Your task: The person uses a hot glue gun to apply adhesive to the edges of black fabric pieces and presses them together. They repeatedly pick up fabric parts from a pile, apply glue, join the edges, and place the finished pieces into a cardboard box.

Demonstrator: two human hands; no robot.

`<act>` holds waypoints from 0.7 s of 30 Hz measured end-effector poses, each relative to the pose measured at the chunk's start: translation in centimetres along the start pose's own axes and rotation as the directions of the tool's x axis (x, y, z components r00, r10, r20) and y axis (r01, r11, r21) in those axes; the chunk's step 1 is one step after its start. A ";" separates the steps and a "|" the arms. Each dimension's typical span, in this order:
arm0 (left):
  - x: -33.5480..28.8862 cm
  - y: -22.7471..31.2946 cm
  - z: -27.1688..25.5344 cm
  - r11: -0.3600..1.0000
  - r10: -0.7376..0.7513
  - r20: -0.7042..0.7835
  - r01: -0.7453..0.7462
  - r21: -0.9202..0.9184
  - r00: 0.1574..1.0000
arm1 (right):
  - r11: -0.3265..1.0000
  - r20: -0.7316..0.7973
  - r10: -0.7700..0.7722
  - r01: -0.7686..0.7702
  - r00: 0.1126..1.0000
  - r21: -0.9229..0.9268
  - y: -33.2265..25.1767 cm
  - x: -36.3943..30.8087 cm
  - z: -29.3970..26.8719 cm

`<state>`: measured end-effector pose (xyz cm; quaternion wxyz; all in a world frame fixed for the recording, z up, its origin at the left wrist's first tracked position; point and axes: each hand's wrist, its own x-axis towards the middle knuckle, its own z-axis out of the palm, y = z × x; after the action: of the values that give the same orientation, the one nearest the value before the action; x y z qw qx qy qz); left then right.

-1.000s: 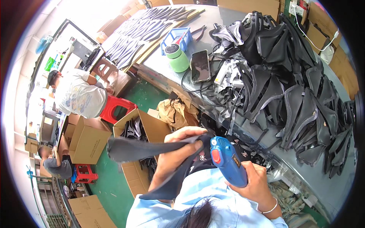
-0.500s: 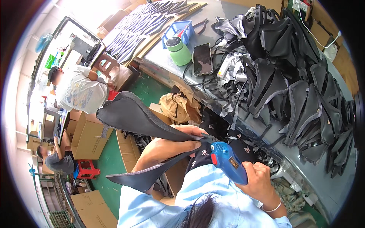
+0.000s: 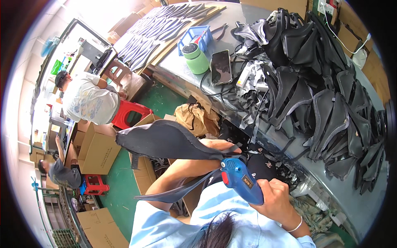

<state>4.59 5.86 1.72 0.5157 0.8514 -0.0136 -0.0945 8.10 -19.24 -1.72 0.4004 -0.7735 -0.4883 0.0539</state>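
My left hand (image 3: pixel 221 145) is closed around the narrow end of a black padded piece (image 3: pixel 165 139), partly hidden by it. The piece has two long wings: the upper one is broad and stretches out to the left, while the lower one (image 3: pixel 175 192) hangs below my left forearm. In my right hand (image 3: pixel 276 199) is a blue handheld power tool (image 3: pixel 244 182) with a red button, gripped by its handle. The tool's head sits right at the narrow end, beside my left fingers. Its working tip is hidden.
On the metal table (image 3: pixel 355 202) lies a large heap of similar black pieces (image 3: pixel 322 103). Nearby are a phone (image 3: pixel 221 67), a green bottle (image 3: pixel 195 58), a blue basket (image 3: pixel 196 35) and pliers (image 3: pixel 222 31). Cardboard boxes (image 3: pixel 99 153), red stools (image 3: pixel 128 113) and two people occupy the left.
The black piece's upper wing has swung down, and its lower wing has turned edge-on. My left hand has rotated, and the tool has shifted slightly left and down with my right hand.
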 end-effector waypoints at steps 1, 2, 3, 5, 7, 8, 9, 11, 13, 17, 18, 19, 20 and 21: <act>0.1 -0.4 0.3 1.000 0.007 0.019 -0.008 0.027 1.000 | 1.000 0.001 -0.004 0.004 1.000 0.010 -0.2 0.1 0.1; 0.2 -0.8 0.5 0.998 0.013 0.038 -0.015 0.054 0.999 | 1.000 0.000 0.002 -0.002 1.000 0.013 -0.4 0.2 0.2; 0.2 -1.4 0.7 0.999 0.019 0.007 -0.019 0.045 1.000 | 1.000 -0.002 0.007 -0.007 1.000 0.012 -0.6 0.4 0.3; -0.1 -2.1 1.1 0.999 0.027 -0.062 -0.026 0.028 0.998 | 1.000 -0.011 0.024 -0.024 1.000 0.015 -0.7 0.6 0.5; -0.3 -0.9 -0.1 0.971 -0.008 -0.071 -0.009 -0.240 0.997 | 0.999 -0.046 0.046 -0.046 0.998 0.004 -0.5 0.4 0.7; -0.6 0.1 -1.0 0.929 -0.022 -0.063 -0.003 -0.370 0.998 | 0.998 -0.045 0.057 -0.058 0.997 -0.015 -0.3 0.4 0.4; -1.2 1.4 -2.2 0.963 0.069 -0.165 -0.108 -0.245 0.984 | 0.997 -0.036 0.073 -0.074 0.997 -0.031 0.0 0.4 0.2; -0.8 1.6 -1.5 0.813 0.156 -0.543 -0.420 -0.405 0.825 | 0.994 -0.030 0.093 -0.095 0.995 -0.052 0.2 0.4 0.1; -0.7 1.0 -0.6 0.716 0.119 -0.768 -0.590 -0.373 0.629 | 0.994 -0.026 0.093 -0.095 0.995 -0.053 0.4 0.6 0.0; -0.3 2.0 1.5 0.633 -0.034 -0.867 -0.661 -0.403 0.496 | 0.992 -0.039 0.108 -0.110 0.993 -0.059 0.4 0.5 0.4; -0.3 1.9 1.8 0.636 -0.041 -0.879 -0.667 -0.389 0.475 | 0.991 -0.043 0.115 -0.118 0.992 -0.064 0.4 0.4 0.4; -0.2 1.9 2.0 0.638 -0.048 -0.890 -0.672 -0.376 0.453 | 0.990 -0.048 0.123 -0.126 0.991 -0.068 0.4 0.3 0.4; -0.1 2.0 2.3 0.642 -0.031 -0.894 -0.677 -0.360 0.446 | 0.990 -0.051 0.121 -0.124 0.991 -0.066 0.5 0.3 0.5; -0.2 2.3 2.5 0.646 -0.016 -0.898 -0.681 -0.344 0.439 | 0.991 -0.053 0.119 -0.122 0.991 -0.063 0.5 0.2 0.5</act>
<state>4.17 2.66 2.62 0.7300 0.5104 0.0885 0.4458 8.32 -18.87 -2.29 0.3825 -0.8156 -0.4322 0.0426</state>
